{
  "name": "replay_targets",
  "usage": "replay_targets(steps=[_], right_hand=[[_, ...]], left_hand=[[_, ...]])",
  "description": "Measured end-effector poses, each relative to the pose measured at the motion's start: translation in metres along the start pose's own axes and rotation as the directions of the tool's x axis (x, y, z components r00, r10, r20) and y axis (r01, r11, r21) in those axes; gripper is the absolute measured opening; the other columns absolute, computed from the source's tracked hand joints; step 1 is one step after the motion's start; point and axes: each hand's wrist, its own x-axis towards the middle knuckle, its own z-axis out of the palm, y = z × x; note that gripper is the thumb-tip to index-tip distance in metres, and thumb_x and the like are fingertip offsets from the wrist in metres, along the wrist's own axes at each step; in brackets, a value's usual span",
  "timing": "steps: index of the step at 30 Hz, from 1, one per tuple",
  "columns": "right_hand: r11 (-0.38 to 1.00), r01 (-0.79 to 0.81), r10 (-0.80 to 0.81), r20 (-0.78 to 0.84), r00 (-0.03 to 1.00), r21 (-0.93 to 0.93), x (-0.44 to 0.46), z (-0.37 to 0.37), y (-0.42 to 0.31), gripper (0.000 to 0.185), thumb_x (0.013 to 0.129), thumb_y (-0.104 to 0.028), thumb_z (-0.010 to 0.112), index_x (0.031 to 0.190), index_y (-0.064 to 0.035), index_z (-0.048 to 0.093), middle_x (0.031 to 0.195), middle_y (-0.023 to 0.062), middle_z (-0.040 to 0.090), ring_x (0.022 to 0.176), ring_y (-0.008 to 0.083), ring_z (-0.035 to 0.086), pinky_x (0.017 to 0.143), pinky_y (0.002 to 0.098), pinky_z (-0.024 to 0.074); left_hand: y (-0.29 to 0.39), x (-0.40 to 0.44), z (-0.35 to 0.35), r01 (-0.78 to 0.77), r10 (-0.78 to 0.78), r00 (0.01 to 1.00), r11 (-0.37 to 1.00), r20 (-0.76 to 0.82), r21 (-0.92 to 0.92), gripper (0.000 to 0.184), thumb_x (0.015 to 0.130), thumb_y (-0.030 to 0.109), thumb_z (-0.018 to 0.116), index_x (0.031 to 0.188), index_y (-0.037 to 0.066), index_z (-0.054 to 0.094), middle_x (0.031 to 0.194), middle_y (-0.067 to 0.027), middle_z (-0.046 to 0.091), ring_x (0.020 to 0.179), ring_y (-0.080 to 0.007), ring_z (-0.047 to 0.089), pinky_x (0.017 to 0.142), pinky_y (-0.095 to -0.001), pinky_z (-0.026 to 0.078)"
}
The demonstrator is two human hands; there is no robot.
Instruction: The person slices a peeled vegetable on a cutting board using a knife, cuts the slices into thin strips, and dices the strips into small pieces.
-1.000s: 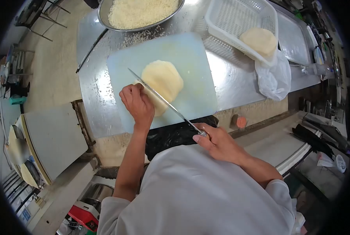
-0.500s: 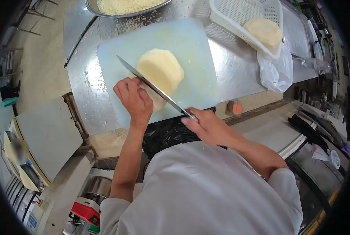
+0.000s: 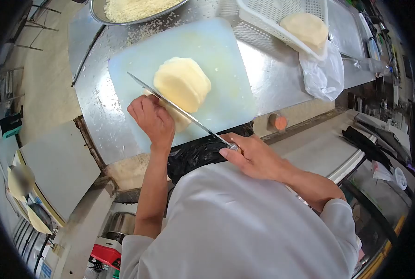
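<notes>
A pale, peeled round root vegetable (image 3: 183,84), perhaps jicama, lies on the pale blue-green cutting board (image 3: 228,69). Its cut piece nearest my body (image 3: 178,122) is partly covered by the blade and my fingers. With fingers curled, my left hand (image 3: 152,118) presses that near piece, its fingertips close behind the blade. My right hand (image 3: 254,156) grips the handle of a long kitchen knife (image 3: 184,113). The blade runs diagonally across the near side of the vegetable, tip pointing to the far left.
A metal bowl of pale shredded food (image 3: 135,10) stands at the far edge. A white perforated basket (image 3: 263,25) at far right holds another round pale vegetable (image 3: 306,29). Beside it hangs a white plastic bag (image 3: 326,74). Black plastic (image 3: 196,156) lies between board and body.
The knife has shifted slightly toward my body, along with my right hand. My left hand keeps its curled hold at the near side. The camera view has also shifted a little.
</notes>
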Motion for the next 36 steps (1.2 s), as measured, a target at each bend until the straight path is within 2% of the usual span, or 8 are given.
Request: replay_targets(steps=[5, 20, 23, 28, 31, 33, 34, 36], right_hand=[[0.959, 0.282, -0.285, -0.105, 0.953, -0.042, 0.062, 0.028, 0.041, 0.043, 0.107, -0.031, 0.059, 0.119, 0.0092, 0.064, 0.077, 0.0291, 0.068, 0.077, 0.0492, 0.068, 0.071, 0.0516, 0.0531], [1.000, 0.010, -0.010, 0.018, 1.000, -0.024, 0.005, 0.004, 0.003, 0.042, 0.106, -0.030, 0.061, 0.125, 0.0083, 0.062, 0.080, 0.0300, 0.069, 0.077, 0.0488, 0.069, 0.075, 0.0520, 0.0545], [0.974, 0.222, -0.224, -0.075, 0.972, -0.034, 0.038, 0.025, 0.031, 0.042, 0.106, -0.030, 0.059, 0.122, 0.0091, 0.061, 0.082, 0.0307, 0.069, 0.080, 0.0504, 0.069, 0.076, 0.0535, 0.0544], [0.978, 0.137, -0.141, -0.019, 0.990, -0.156, 0.094, 0.044, 0.046, 0.039, 0.107, -0.031, 0.056, 0.111, 0.0076, 0.062, 0.087, 0.0303, 0.071, 0.085, 0.0506, 0.070, 0.076, 0.0553, 0.0546], [0.973, 0.119, -0.123, -0.008, 0.992, -0.200, 0.096, 0.047, 0.050, 0.046, 0.109, -0.038, 0.052, 0.118, 0.0063, 0.061, 0.088, 0.0307, 0.071, 0.086, 0.0512, 0.069, 0.080, 0.0562, 0.0545], [0.933, 0.204, -0.225, -0.039, 0.973, -0.297, 0.096, 0.046, 0.058, 0.051, 0.109, -0.044, 0.050, 0.121, 0.0048, 0.060, 0.088, 0.0301, 0.070, 0.084, 0.0524, 0.068, 0.081, 0.0572, 0.0546], [0.888, 0.281, -0.318, -0.045, 0.947, -0.364, 0.095, 0.048, 0.062, 0.052, 0.109, -0.046, 0.050, 0.119, 0.0036, 0.059, 0.087, 0.0292, 0.070, 0.083, 0.0532, 0.068, 0.079, 0.0579, 0.0549], [0.925, 0.185, -0.228, -0.095, 0.969, -0.331, 0.093, 0.052, 0.067, 0.053, 0.108, -0.049, 0.051, 0.117, 0.0021, 0.059, 0.090, 0.0277, 0.071, 0.085, 0.0510, 0.069, 0.077, 0.0574, 0.0551]], left_hand=[[-0.004, -0.002, 0.000, -0.005, 0.005, 1.000, 1.000, -0.003, -0.006, 0.020, 0.078, -0.005, 0.047, 0.094, -0.001, 0.059, 0.097, -0.0157, 0.055, 0.097, -0.0352, 0.047, 0.089, -0.0478, 0.039], [0.000, -0.004, 0.001, 0.078, -0.077, 0.997, 0.997, -0.019, 0.002, 0.023, 0.075, -0.007, 0.047, 0.093, -0.001, 0.060, 0.098, -0.0156, 0.056, 0.100, -0.0362, 0.048, 0.091, -0.0479, 0.039], [-0.002, -0.004, 0.000, 0.061, -0.061, 0.998, 0.998, -0.019, -0.014, 0.023, 0.075, -0.007, 0.047, 0.093, -0.001, 0.060, 0.099, -0.0159, 0.056, 0.101, -0.0368, 0.048, 0.092, -0.0482, 0.039], [-0.006, -0.007, 0.001, 0.043, -0.044, 0.998, 0.999, -0.051, -0.016, 0.018, 0.079, -0.005, 0.049, 0.093, -0.001, 0.060, 0.099, -0.0172, 0.057, 0.103, -0.0375, 0.049, 0.093, -0.0497, 0.040], [-0.023, -0.017, 0.007, -0.030, 0.028, 0.997, 0.999, -0.072, -0.026, 0.014, 0.091, 0.004, 0.055, 0.103, -0.002, 0.059, 0.106, -0.0192, 0.057, 0.105, -0.0373, 0.050, 0.095, -0.0503, 0.041], [-0.014, -0.019, 0.013, 0.103, -0.115, 0.983, 0.990, -0.139, -0.096, 0.031, 0.100, 0.019, 0.059, 0.121, -0.005, 0.057, 0.113, -0.0208, 0.055, 0.107, -0.0374, 0.050, 0.098, -0.0499, 0.041], [-0.004, -0.017, 0.007, 0.136, -0.140, 0.988, 0.989, -0.064, -0.056, 0.050, 0.102, 0.027, 0.061, 0.137, -0.007, 0.049, 0.119, -0.0212, 0.053, 0.108, -0.0376, 0.050, 0.100, -0.0486, 0.041], [0.010, -0.007, 0.004, 0.024, -0.023, 0.998, 1.000, -0.063, 0.015, 0.047, 0.096, 0.024, 0.067, 0.132, -0.004, 0.058, 0.119, -0.0214, 0.052, 0.110, -0.0380, 0.048, 0.100, -0.0506, 0.041]])
